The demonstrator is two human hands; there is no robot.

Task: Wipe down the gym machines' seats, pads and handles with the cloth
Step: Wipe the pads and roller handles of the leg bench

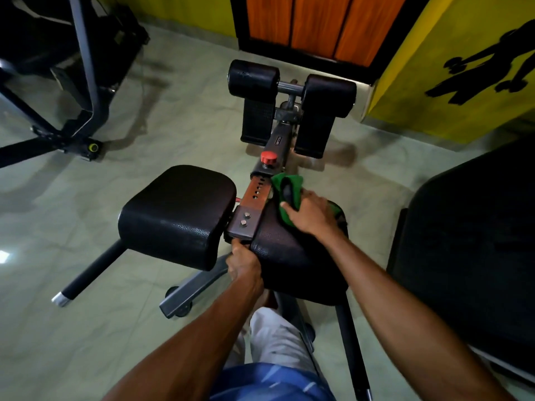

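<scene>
Tiled gym floor (179, 117), right hand (311, 215) gripping green cloth (285, 183) against black pad (286, 253), left hand (244, 266) curling round pad's edge

No words or numbers can be read. A small dark label (278, 142) sits on the gym machine's beam (286, 130), just beyond the red knob (267, 156), its print too small to make out. On the yellow wall (434, 39) at far right is a black painted silhouette (492, 73), seemingly a figure with weights.

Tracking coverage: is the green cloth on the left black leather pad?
No, the right hand holds the green cloth on the right black pad.
</scene>
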